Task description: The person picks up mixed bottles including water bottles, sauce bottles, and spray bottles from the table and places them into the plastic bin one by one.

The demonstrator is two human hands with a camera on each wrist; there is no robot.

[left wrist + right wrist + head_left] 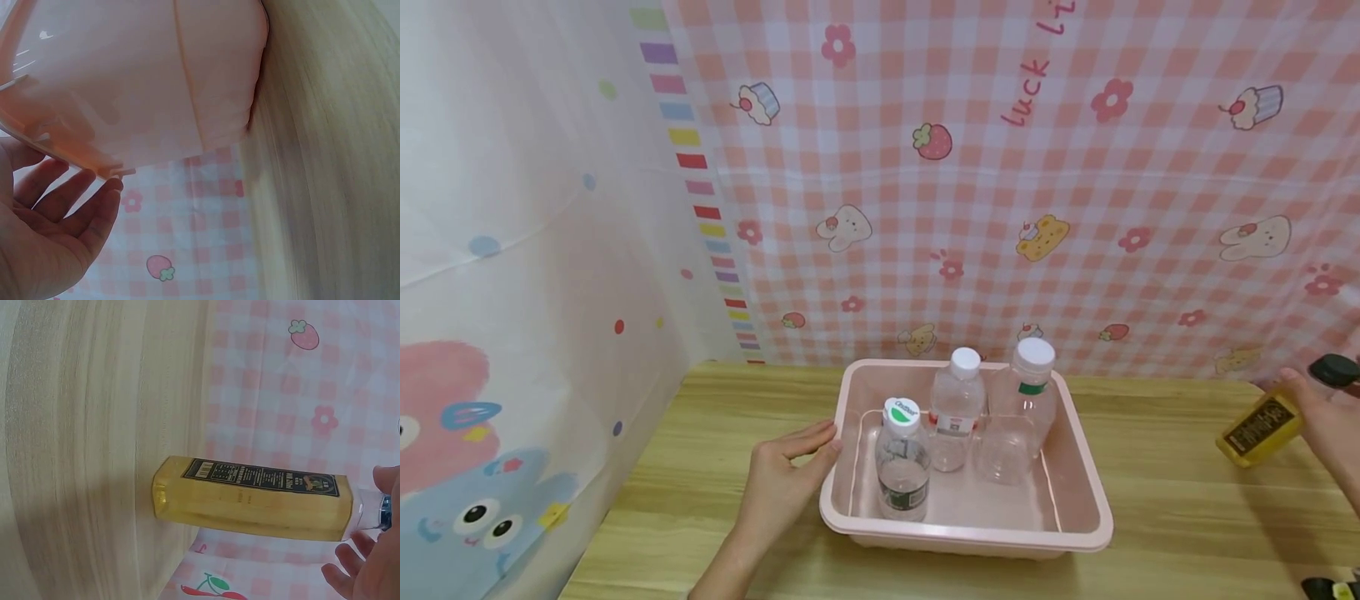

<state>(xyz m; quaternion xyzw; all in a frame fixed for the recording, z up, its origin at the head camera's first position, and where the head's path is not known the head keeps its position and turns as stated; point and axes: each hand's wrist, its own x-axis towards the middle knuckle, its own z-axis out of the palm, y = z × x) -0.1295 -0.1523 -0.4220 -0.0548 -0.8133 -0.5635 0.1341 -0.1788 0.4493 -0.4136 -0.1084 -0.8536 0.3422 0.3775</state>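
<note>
A pink plastic basin (970,537) stands on the table, with three clear bottles upright in it. One small bottle (904,467) has a white and green cap, another bottle (957,408) has a plain white cap, and a wider bottle (1018,417) is at the right. My left hand (790,479) touches the basin's left rim with its fingertips, its fingers loosely bent in the left wrist view. At the far right, my right hand (1326,429) grips a dark-capped bottle of yellow liquid (250,500) by the neck. That bottle is tilted, base toward the table; contact cannot be told.
The wooden table (1165,500) extends on both sides of the basin. Behind it hangs a pink checked cloth (887,183), and a white printed cloth (550,275) hangs at the left. A black-topped object (1318,588) is cut off at the lower right corner.
</note>
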